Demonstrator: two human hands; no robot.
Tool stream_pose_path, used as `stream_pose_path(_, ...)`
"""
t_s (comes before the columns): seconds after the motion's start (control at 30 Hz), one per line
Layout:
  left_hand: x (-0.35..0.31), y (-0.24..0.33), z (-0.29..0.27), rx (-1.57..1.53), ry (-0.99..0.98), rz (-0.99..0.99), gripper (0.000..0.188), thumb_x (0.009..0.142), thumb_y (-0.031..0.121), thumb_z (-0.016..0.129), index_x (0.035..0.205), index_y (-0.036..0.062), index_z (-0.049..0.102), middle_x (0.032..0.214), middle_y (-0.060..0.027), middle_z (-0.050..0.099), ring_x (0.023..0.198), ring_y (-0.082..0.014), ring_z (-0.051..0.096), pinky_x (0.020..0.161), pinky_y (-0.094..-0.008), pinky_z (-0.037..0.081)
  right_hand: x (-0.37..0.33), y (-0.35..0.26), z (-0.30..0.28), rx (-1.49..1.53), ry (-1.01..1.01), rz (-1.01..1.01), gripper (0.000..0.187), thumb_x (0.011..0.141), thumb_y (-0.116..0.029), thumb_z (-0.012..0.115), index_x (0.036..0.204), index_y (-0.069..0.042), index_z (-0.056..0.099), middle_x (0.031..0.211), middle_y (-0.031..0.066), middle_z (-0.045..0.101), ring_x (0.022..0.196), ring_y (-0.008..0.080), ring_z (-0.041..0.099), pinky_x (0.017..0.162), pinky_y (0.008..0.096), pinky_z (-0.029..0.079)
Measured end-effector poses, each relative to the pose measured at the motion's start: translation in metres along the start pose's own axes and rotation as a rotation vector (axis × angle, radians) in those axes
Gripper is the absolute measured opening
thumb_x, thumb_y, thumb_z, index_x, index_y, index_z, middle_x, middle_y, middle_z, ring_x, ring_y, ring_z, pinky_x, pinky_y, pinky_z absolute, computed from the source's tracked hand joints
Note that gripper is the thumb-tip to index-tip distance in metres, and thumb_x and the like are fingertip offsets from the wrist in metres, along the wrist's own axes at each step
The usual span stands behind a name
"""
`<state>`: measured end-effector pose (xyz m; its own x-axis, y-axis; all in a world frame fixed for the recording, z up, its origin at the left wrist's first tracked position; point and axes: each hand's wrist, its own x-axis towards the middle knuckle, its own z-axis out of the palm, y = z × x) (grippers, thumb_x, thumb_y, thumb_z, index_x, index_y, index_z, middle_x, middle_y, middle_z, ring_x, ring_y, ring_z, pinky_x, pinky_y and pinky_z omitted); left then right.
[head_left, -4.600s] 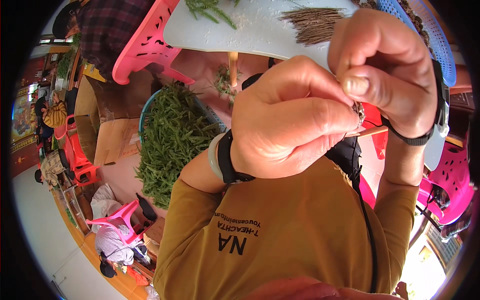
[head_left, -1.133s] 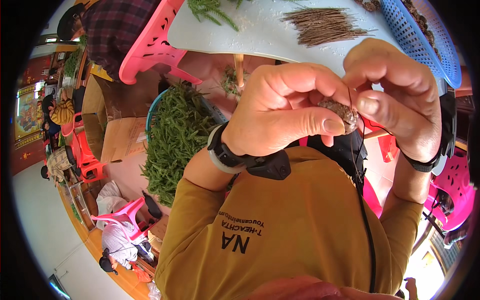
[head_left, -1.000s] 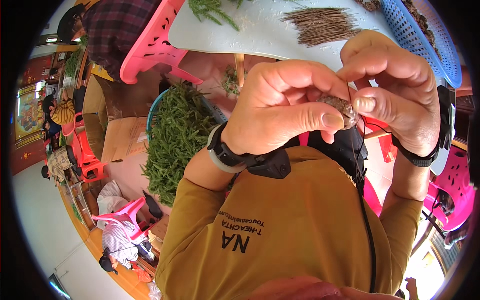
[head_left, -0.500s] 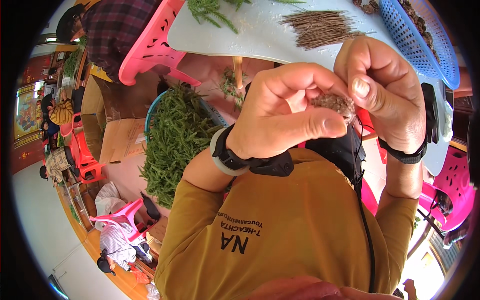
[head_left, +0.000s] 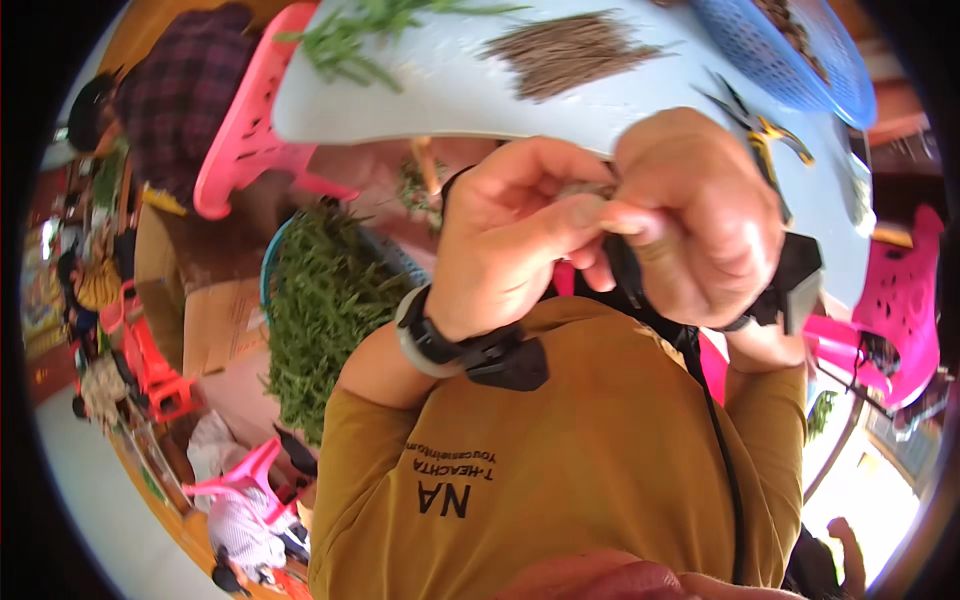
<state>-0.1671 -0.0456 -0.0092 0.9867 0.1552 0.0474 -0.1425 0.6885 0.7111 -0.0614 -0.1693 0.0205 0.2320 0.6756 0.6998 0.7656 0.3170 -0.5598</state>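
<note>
Brown piece in hand by the table

Left hand: thumb and fingers closed on the brown piece, mostly hidden, presumably to steady it. Right hand: curled, fingertips meeting the left's; cannot tell what it grips. On the table: twigs, middle; pliers and basket, right; sprigs, left; seemingly spread within easy reach
</note>
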Motion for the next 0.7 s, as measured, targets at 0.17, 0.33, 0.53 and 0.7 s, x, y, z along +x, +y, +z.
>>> stream_pose_path(0.17,0.005,-0.007,0.024,0.037,0.066,-0.024,0.016,0.083,-0.003,0.053,0.099,-0.0062,0.053,0.077,-0.0097,0.060,0.058,-0.0130,0.055,0.050,-0.0246,0.049,-0.019,-0.004,-0.004,0.177,0.102,0.077,0.005,0.078,0.002,0.056,0.082,-0.001,0.057,0.068,0.0091,0.057,0.059,0.0222,0.056,0.050,0.0313,0.047)
stream_pose_path(0.33,0.002,-0.023,0.017,0.486,-0.090,0.209,0.017,0.087,0.001,0.048,0.101,-0.0061,0.053,0.076,-0.0097,0.058,0.056,-0.0118,0.052,0.049,-0.0210,0.040,-0.035,0.013,-0.001,-0.088,0.351,-0.174,0.007,0.078,-0.004,0.061,0.077,-0.001,0.055,0.072,0.0092,0.054,0.063,0.0234,0.056,0.050,0.0311,0.046)
stream_pose_path(0.53,0.001,-0.027,0.015,0.525,-0.317,0.098,0.024,0.092,0.013,0.045,0.110,-0.0024,0.048,0.089,-0.0060,0.053,0.061,-0.0091,0.045,0.053,-0.0223,0.039,-0.054,-0.005,-0.012,-0.042,0.329,0.018,0.012,0.079,-0.008,0.062,0.076,-0.001,0.053,0.072,0.0089,0.052,0.065,0.0250,0.055,0.053,0.0339,0.045)
stream_pose_path(0.7,0.001,-0.041,0.013,0.417,-0.203,-0.045,0.023,0.092,0.016,0.047,0.107,-0.0011,0.049,0.089,-0.0060,0.053,0.057,-0.0086,0.044,0.049,-0.0233,0.040,-0.062,-0.002,-0.018,-0.138,0.254,-0.015,0.015,0.077,-0.011,0.065,0.078,-0.001,0.053,0.074,0.0088,0.053,0.065,0.0255,0.055,0.055,0.0343,0.045)
